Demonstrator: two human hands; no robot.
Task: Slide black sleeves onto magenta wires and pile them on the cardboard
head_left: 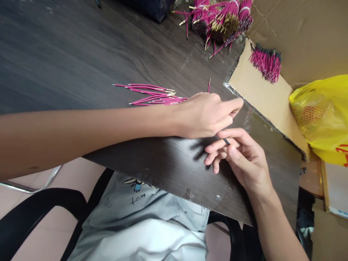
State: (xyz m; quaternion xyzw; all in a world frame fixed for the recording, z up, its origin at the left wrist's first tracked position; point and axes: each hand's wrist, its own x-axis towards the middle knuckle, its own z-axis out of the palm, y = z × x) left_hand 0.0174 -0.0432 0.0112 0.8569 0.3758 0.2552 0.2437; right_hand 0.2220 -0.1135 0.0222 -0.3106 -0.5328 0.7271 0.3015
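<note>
My left hand (209, 113) reaches across the table with its fingers curled closed, back of the hand up. Whatever its fingertips pinch is hidden from view. Just below, my right hand (247, 159) is turned palm inward and pinches a thin black tube-like piece (226, 141) between thumb and fingers. That piece points up toward the left hand; whether the two join is hidden. Behind my left wrist lie several loose pink wires (149, 89) with metal tips, partly covered by the forearm. A single short pink wire (209, 85) stands out beyond the knuckles.
Tied bundles of pink wires (220, 21) lie at the back. A cardboard flap (261, 90) at right carries a pile of pink wires with black ends (266, 63). Beside it is a yellow plastic bag (323, 116). The dark table's edge (168, 190) runs before my lap.
</note>
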